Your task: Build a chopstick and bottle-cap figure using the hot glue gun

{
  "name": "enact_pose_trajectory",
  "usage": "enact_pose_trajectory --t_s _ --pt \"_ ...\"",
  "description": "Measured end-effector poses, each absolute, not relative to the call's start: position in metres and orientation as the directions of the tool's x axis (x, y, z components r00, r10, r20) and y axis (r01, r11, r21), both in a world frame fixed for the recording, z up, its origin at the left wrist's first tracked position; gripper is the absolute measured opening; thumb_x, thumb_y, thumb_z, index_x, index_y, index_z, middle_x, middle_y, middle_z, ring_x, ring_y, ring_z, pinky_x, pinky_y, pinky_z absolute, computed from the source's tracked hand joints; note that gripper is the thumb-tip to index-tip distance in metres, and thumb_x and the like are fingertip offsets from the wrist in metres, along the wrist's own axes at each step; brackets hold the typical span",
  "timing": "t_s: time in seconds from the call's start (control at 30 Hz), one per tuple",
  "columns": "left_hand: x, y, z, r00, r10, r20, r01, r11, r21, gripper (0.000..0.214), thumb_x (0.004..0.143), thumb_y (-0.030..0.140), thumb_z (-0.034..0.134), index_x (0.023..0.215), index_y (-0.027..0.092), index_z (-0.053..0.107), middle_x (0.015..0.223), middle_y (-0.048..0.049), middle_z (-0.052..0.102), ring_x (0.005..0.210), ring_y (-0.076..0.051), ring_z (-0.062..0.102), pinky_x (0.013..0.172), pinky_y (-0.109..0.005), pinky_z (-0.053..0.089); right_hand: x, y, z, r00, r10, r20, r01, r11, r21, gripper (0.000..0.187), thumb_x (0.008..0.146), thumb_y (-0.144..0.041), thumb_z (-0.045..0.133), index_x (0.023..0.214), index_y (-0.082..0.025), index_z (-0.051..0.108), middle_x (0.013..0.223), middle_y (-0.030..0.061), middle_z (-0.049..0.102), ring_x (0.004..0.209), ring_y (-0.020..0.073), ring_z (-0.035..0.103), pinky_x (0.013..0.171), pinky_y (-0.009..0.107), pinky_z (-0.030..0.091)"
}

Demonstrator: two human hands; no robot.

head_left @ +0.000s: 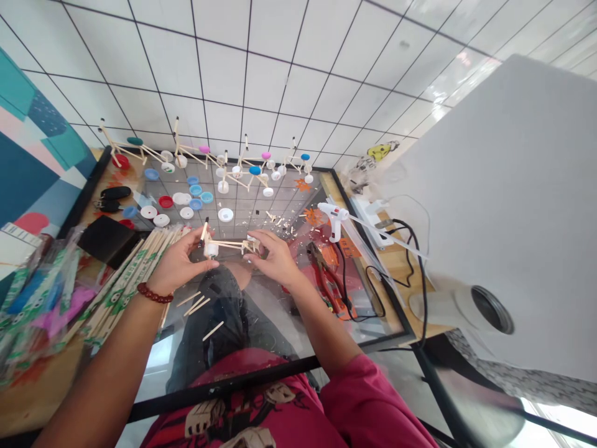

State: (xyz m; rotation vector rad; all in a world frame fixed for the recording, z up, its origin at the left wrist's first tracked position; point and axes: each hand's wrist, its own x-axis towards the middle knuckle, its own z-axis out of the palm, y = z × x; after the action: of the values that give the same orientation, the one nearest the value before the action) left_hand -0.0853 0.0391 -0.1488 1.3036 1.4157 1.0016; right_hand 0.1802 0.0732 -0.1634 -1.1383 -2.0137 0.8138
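Between my hands, above the glass tabletop [261, 292], is a small tricycle model [226, 244] made of wooden sticks and white bottle caps. My left hand [175, 264] grips its front end, by the black-tipped handlebar and a white cap wheel. At the other end, my right hand [275, 256] pinches the model around its rear cap wheels; the fingers partly hide them. Similar finished-looking models [186, 149] with coloured cap seats stand in a row along the far edge. Loose bottle caps [196, 189] in blue, red and white lie in front of them.
A white glue gun [333, 218] and red-handled pliers [324, 277] lie to the right, with a black cable [345, 286] alongside. Bundled wrapped chopsticks [125, 280] and a black box [108, 241] are at left. Cut sticks [198, 305] lie near me; wood scraps [277, 219] are scattered beyond my hands.
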Motion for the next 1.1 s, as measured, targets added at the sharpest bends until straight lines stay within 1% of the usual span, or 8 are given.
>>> enact_pose_trajectory --t_s 0.23,0.43,0.57,0.67,0.73,0.87,0.97,1.1 --pt "-0.084 0.038 -0.146 -0.006 0.990 -0.140 0.229 0.137 0.964 0.115 0.049 0.063 0.100 0.148 0.019 0.061 0.145 -0.0199 0.071 0.134 -0.041 0.067 0.120 -0.057 0.049 0.194 0.072 -0.154 -0.361 0.893 0.269 0.469 0.423 -0.775 0.076 0.080 -0.029 0.090 0.150 -0.034 0.062 0.149 0.0102 0.064 0.075 0.0159 0.063 0.092 0.043 0.064" --pt "-0.086 0.040 -0.151 0.000 0.991 -0.137 0.226 0.133 0.965 0.116 0.049 0.064 0.099 0.149 0.022 0.059 0.145 -0.0169 0.071 0.138 -0.040 0.064 0.124 -0.060 0.045 0.201 0.076 -0.152 -0.379 0.873 0.307 0.436 0.461 -0.773 0.083 0.077 -0.029 0.091 0.153 -0.034 0.059 0.152 0.0105 0.062 0.077 0.0162 0.062 0.090 0.043 0.065" --pt "-0.087 0.040 -0.151 0.013 0.994 -0.106 0.204 0.101 0.974 0.117 0.050 0.063 0.100 0.151 0.023 0.057 0.153 -0.0173 0.065 0.145 -0.041 0.059 0.126 -0.060 0.043 0.207 0.078 -0.149 -0.380 0.874 0.304 0.423 0.456 -0.783 0.075 0.080 -0.024 0.082 0.151 -0.032 0.061 0.150 0.0097 0.063 0.076 0.0158 0.063 0.090 0.042 0.064" --pt "-0.087 0.039 -0.150 -0.008 0.999 -0.047 0.182 0.048 0.982 0.117 0.051 0.064 0.100 0.153 0.023 0.056 0.159 -0.0188 0.060 0.149 -0.041 0.056 0.127 -0.057 0.043 0.215 0.081 -0.149 -0.324 0.892 0.316 0.404 0.432 -0.806 0.065 0.082 -0.017 0.068 0.146 -0.027 0.065 0.139 0.0102 0.069 0.078 0.0167 0.066 0.085 0.038 0.063" --pt "-0.088 0.039 -0.150 -0.011 0.999 -0.030 0.181 0.032 0.983 0.120 0.051 0.064 0.100 0.154 0.023 0.054 0.163 -0.0210 0.056 0.150 -0.041 0.054 0.128 -0.057 0.041 0.217 0.082 -0.151 -0.303 0.900 0.313 0.406 0.419 -0.812 0.063 0.080 -0.015 0.065 0.142 -0.026 0.068 0.133 0.0099 0.072 0.081 0.0179 0.067 0.084 0.037 0.063" --pt "-0.088 0.040 -0.151 0.019 0.999 -0.046 0.194 0.041 0.980 0.123 0.051 0.064 0.100 0.156 0.022 0.052 0.160 -0.0226 0.058 0.151 -0.042 0.053 0.128 -0.060 0.040 0.208 0.080 -0.157 -0.326 0.888 0.324 0.410 0.441 -0.798 0.060 0.078 -0.017 0.073 0.137 -0.027 0.070 0.139 0.0097 0.071 0.076 0.0156 0.063 0.089 0.040 0.062" --pt "-0.086 0.040 -0.150 0.015 0.998 -0.063 0.176 0.059 0.983 0.122 0.051 0.065 0.100 0.155 0.022 0.054 0.156 -0.0218 0.062 0.149 -0.043 0.056 0.125 -0.059 0.045 0.197 0.077 -0.161 -0.375 0.868 0.326 0.407 0.470 -0.783 0.058 0.081 -0.021 0.077 0.139 -0.026 0.069 0.139 0.0105 0.071 0.072 0.0141 0.061 0.087 0.039 0.062" --pt "-0.084 0.038 -0.146 -0.005 0.995 -0.100 0.165 0.100 0.981 0.125 0.050 0.066 0.100 0.155 0.018 0.053 0.154 -0.0243 0.064 0.149 -0.044 0.055 0.126 -0.062 0.043 0.190 0.075 -0.163 -0.428 0.858 0.284 0.430 0.470 -0.771 0.058 0.084 -0.024 0.080 0.140 -0.029 0.069 0.136 0.0086 0.072 0.069 0.0141 0.060 0.081 0.036 0.061"
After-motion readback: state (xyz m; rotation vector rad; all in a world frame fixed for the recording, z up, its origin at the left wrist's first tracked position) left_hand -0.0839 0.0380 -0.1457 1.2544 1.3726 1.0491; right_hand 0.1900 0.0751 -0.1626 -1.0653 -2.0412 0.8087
